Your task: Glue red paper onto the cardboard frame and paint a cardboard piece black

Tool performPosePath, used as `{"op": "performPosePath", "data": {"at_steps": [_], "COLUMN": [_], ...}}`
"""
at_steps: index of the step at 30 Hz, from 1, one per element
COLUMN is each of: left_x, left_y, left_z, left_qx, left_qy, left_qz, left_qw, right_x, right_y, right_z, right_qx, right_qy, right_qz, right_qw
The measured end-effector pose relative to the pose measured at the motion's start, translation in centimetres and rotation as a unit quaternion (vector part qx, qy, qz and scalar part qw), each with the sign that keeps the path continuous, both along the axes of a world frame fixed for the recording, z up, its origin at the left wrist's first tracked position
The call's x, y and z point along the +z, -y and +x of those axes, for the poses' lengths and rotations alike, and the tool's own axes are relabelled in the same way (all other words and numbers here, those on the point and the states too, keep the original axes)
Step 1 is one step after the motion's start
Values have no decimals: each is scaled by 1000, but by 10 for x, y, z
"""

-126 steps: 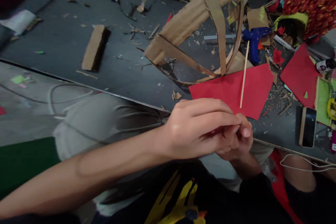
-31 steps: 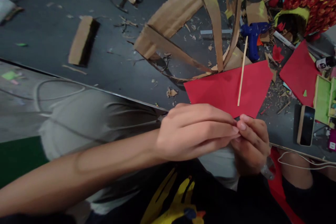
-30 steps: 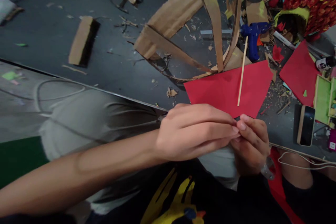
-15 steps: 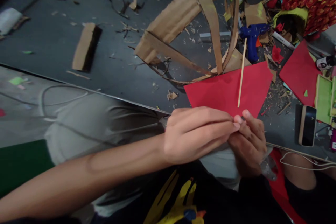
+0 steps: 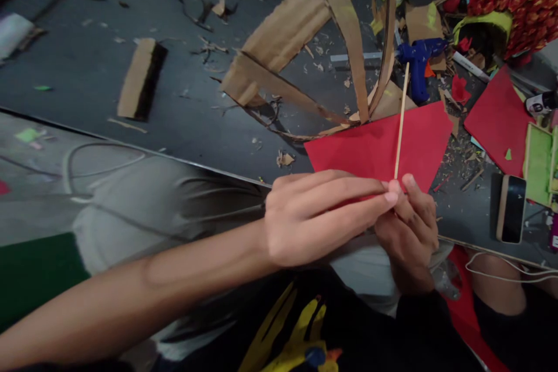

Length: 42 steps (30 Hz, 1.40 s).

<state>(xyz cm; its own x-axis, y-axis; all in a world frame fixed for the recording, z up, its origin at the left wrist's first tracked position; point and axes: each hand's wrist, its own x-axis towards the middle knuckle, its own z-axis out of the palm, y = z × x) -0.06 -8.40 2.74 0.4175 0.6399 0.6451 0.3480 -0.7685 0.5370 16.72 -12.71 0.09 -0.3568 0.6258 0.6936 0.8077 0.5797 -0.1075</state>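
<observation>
The red sheet [image 5: 370,148] lies just beyond the hands, a thin stick [image 5: 401,122] across it, presumably kept within reach. I see left hand [image 5: 322,212] and right hand [image 5: 410,229] meeting at the fingertips, perhaps to steady something small; I can't tell what, if anything, they pinch. Farther off, left, sits the cardboard frame [image 5: 296,29]; far right, the glue gun [image 5: 419,67], likely parked aside.
</observation>
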Motion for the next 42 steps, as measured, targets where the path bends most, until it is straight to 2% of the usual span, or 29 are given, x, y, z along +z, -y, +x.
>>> {"op": "performPosePath", "data": {"at_steps": [4, 9, 12, 17, 27, 39, 42], "left_x": [-3, -11, -14, -11, -10, -8, -12], "left_y": [-8, -19, -22, -22, -22, -21, -22], "left_z": [3, 4, 4, 3, 2, 2, 1], "left_qx": [62, 108, 108, 89, 83, 98, 105], "left_qy": [-9, -30, -24, -4, -7, -22, -40], "left_qz": [6, -7, -7, -47, -24, 46, 92], "left_qw": [998, 994, 994, 995, 996, 994, 989], "right_x": [-10, -18, -18, -20, -16, -13, -12], "right_y": [-11, -9, -5, -2, 0, -1, 1], "right_z": [-16, -34, -41, -47, -47, -43, -42], "right_qx": [-61, -106, -126, -176, -183, -180, -181], "right_qy": [40, 93, 128, 163, 179, 166, 166], "right_qz": [5, -83, -123, -119, -132, -89, -97], "right_qw": [997, 987, 976, 963, 958, 965, 965]}}
